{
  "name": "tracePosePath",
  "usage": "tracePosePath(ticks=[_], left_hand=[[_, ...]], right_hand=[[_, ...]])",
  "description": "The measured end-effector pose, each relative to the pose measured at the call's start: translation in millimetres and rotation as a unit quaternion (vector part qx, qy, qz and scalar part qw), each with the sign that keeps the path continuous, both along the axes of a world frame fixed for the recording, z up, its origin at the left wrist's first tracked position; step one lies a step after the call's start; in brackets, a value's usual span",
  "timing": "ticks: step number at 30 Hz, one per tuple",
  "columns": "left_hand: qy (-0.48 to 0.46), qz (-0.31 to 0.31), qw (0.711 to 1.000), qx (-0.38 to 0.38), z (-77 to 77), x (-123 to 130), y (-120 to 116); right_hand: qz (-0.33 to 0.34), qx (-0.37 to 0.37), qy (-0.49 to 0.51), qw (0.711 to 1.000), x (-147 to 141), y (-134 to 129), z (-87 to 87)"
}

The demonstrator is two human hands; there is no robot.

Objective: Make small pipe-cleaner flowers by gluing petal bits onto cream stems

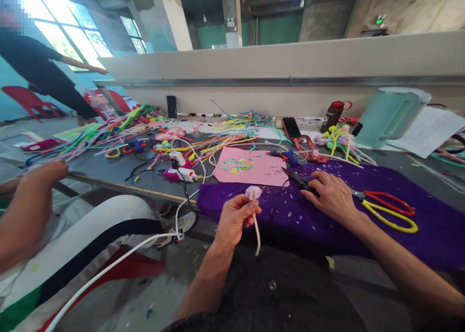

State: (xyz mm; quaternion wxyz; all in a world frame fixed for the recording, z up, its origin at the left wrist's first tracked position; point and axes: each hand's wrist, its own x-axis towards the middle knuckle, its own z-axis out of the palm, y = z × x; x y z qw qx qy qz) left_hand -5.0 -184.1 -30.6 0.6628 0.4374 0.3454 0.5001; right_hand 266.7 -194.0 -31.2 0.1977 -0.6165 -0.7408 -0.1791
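In my left hand (238, 216), thumb and fingers pinch a pipe-cleaner flower just under its head. Its pale pink fuzzy head (253, 192) stands above the fingers, and a white stem (257, 235) hangs below. My right hand (332, 194) lies over the dark handles of small scissors (296, 178) on a purple cloth (271, 211), fingers curled around them. The scissors' blades point left, at the edge of a pink sheet (250, 166) bearing small cut pieces (238, 165). Larger scissors with red and yellow handles (390, 211) lie partly behind my right wrist.
Glue guns (288, 156), a power strip (179, 174) with a trailing white cable, and bundles of coloured pipe cleaners (225, 145) cover the table. Farther back stand a brown bottle (332, 115) and a teal pitcher (390, 116). A seated person's leg (105, 225) is at the left.
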Motion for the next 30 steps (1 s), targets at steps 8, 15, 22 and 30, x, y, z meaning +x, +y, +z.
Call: tracePosePath(ticks=[8,15,22,30], left_hand=[[-0.039,0.035,0.999,-0.014,0.5,12,-2],[-0.046,0.026,0.998,-0.024,-10.9,12,-1],[-0.024,-0.020,0.999,-0.009,-8.5,19,-5],[-0.032,0.002,0.999,0.014,-6.9,18,-7]], right_hand=[[0.286,-0.225,0.393,0.845,-104,-28,12.8],[0.285,-0.203,0.513,0.784,-120,-14,-4.0],[0.287,-0.189,0.492,0.800,-106,-21,3.2],[0.289,-0.253,0.467,0.797,-96,-27,9.6]])
